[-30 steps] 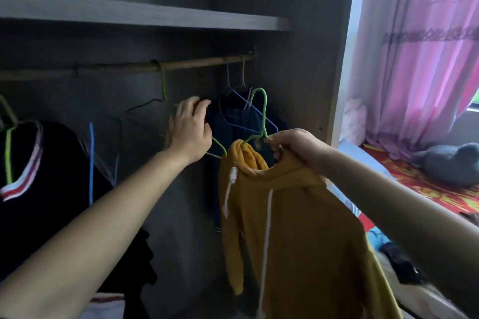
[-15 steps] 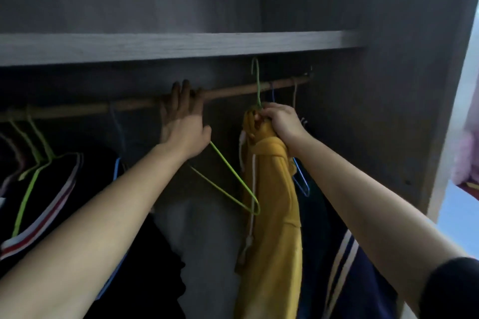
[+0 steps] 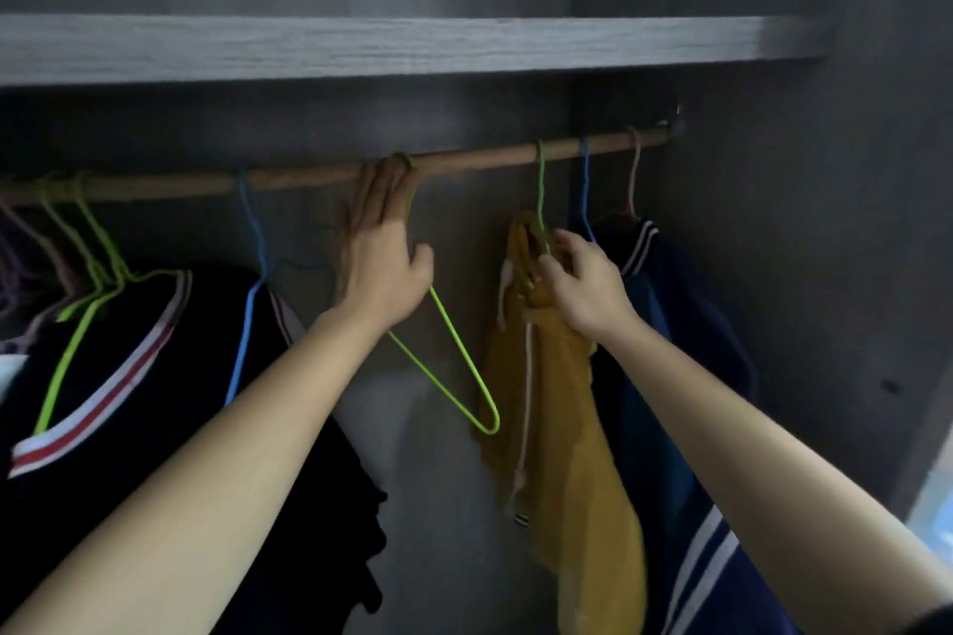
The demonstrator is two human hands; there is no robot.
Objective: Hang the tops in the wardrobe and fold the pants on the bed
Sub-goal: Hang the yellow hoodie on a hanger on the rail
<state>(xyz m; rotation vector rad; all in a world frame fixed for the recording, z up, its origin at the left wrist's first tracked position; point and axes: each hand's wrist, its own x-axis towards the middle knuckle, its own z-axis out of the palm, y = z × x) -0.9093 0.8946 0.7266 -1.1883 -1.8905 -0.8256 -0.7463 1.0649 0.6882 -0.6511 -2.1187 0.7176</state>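
Note:
A mustard-yellow hoodie (image 3: 562,428) hangs on a green hanger (image 3: 540,186) whose hook sits over the wooden rod (image 3: 479,159) of the wardrobe. My right hand (image 3: 582,284) pinches that hanger's neck at the hoodie's collar. My left hand (image 3: 384,253) reaches up with straight fingers, and its tips touch the rod. An empty green hanger (image 3: 464,376) hangs tilted beside and behind this hand.
Black tops with striped trim (image 3: 103,376) hang at the left on green and blue hangers. A navy striped top (image 3: 686,376) hangs right of the hoodie, close to the wardrobe's side wall (image 3: 825,273). A grey shelf (image 3: 412,46) runs just above the rod.
The hoodie's hanger hook has come down from above the rod onto it. My right hand has dropped slightly with it. My left hand stays at the rod.

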